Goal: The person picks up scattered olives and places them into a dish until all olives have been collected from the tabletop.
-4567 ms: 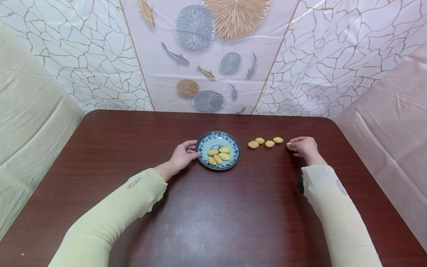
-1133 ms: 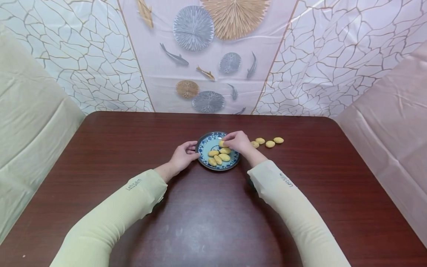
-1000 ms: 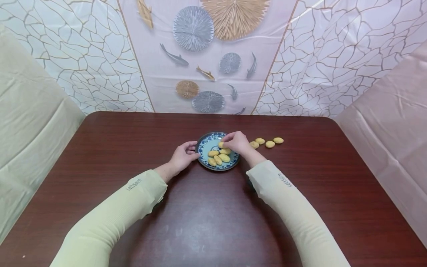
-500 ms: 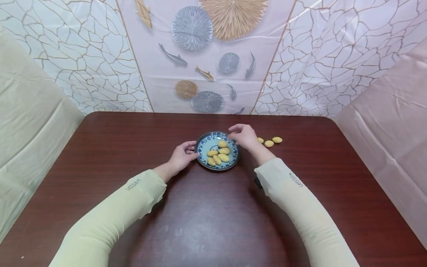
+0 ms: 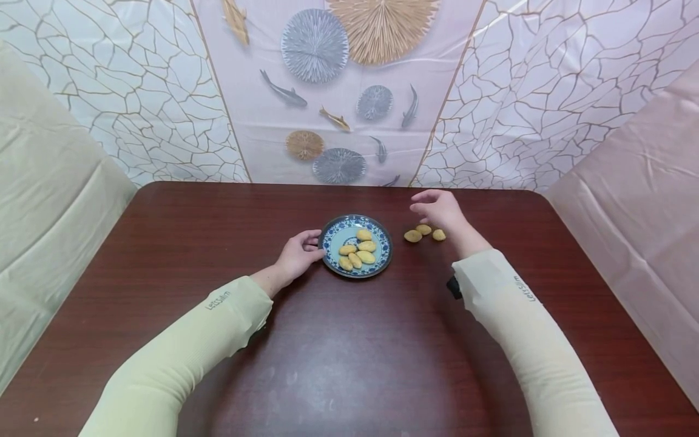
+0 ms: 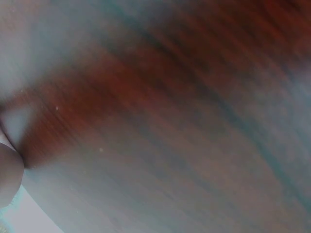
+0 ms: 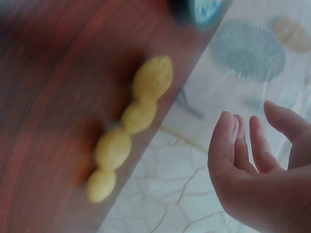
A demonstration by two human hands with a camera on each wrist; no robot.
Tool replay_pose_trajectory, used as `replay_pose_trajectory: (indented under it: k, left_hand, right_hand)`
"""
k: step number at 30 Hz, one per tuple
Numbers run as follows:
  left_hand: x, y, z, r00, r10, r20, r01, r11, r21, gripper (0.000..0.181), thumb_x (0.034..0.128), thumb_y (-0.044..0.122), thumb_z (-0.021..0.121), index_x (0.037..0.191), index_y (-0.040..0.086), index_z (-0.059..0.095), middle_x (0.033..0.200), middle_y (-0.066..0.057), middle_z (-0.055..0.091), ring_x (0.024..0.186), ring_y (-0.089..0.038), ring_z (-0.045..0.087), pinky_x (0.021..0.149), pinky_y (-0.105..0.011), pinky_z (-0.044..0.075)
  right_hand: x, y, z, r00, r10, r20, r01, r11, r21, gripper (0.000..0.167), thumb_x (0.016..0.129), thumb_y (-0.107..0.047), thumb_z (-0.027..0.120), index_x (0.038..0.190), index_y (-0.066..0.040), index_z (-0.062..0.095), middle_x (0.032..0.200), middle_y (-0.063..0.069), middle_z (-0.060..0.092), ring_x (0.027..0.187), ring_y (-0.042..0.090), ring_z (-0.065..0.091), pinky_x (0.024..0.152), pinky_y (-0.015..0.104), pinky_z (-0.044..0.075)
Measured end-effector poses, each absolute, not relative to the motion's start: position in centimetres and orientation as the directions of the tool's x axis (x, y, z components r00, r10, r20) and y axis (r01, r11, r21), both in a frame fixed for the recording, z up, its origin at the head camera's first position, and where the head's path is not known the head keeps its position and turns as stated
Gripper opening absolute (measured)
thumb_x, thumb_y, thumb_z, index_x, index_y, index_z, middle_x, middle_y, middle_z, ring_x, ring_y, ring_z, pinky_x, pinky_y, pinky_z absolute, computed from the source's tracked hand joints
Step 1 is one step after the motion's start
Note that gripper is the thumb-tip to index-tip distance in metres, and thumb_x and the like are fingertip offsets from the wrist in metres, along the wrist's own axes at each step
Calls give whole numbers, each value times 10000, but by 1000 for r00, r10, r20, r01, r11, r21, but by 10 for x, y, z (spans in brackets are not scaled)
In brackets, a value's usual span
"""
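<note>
A blue-patterned plate [image 5: 384, 258] holds several yellow oval pieces [image 5: 366, 246] on the table's middle back. The left hand [image 5: 297, 256] touches the plate's left rim, thumb and fingers at its edge. To the plate's right lie more yellow pieces [image 5: 412, 236]; the right wrist view has four of them in a row [image 7: 113, 148]. Above and just behind these, the right hand [image 5: 443, 212] hovers with nothing in it. Its fingers are loosely bent and apart from the thumb, as the right wrist view [image 7: 260, 170] also has it. Only a sliver of the left hand [image 6: 9, 174] enters the left wrist view.
The dark red wooden table [image 5: 338, 364] runs up to a patterned cloth backdrop [image 5: 338, 109]. Pale cloth walls stand at left [image 5: 49, 200] and right [image 5: 644, 200]. Part of the plate [image 7: 208, 10] shows at the top of the right wrist view.
The right hand set one yellow piece on the plate, let it go and moved right, over the loose pieces. The left hand stays at the rim.
</note>
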State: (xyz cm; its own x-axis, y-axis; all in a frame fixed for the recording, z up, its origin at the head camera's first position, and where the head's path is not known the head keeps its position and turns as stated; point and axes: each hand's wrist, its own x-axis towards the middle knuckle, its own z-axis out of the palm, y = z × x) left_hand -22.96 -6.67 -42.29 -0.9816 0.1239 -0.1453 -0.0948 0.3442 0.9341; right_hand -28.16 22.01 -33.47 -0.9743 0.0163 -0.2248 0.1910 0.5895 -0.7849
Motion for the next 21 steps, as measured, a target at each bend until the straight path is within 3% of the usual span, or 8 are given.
replay_pose_trajectory:
  k: [6, 9, 13, 18, 21]
  left_hand:
    - [-230, -67, -423, -981, 124, -149, -97, 353, 931, 511, 865, 35, 607, 1350, -6, 450, 1234, -225, 543, 1088, -308, 558, 847, -265, 494]
    - [-231, -67, -425, -982, 122, -145, -93, 355, 930, 509, 863, 33, 608, 1346, -10, 454, 1230, -228, 548, 1082, -309, 562, 844, -262, 496]
    - [-231, -67, -426, -983, 121, -141, -91, 349, 933, 511, 857, 27, 613, 1342, -14, 458, 1226, -232, 554, 1077, -312, 567, 842, -259, 497]
    - [-231, -67, -425, -983, 118, -141, -93, 346, 934, 510, 858, 30, 615, 1341, -11, 459, 1229, -231, 552, 1082, -314, 566, 853, -276, 501]
    - [-231, -67, -425, -982, 121, -142, -91, 350, 932, 510, 860, 34, 615, 1343, -10, 458, 1230, -230, 552, 1085, -314, 566, 855, -277, 501]
  right_hand:
    - [-282, 243, -338, -970, 52, -238, 224, 574, -788, 422, 922, -189, 558, 1289, 14, 509, 1238, 200, 557, 753, 47, 572, 877, 367, 521]
    - [-282, 253, -343, -964, 78, -256, 254, 559, -789, 439, 930, -185, 542, 1313, 22, 483, 1290, 217, 527, 907, 147, 597, 919, 384, 499]
    - [-284, 267, -352, -944, 140, -300, 327, 536, -779, 458, 926, -180, 543, 1331, 21, 470, 1308, 203, 492, 1113, 262, 519, 870, 298, 520]
    - [-285, 280, -361, -931, 204, -304, 366, 542, -756, 441, 909, -176, 560, 1298, 24, 504, 1230, 156, 491, 924, 159, 568, 676, 157, 512]
    - [-285, 285, -366, -928, 230, -295, 374, 560, -739, 421, 907, -178, 556, 1277, 20, 518, 1223, 144, 497, 918, 146, 550, 691, 186, 515]
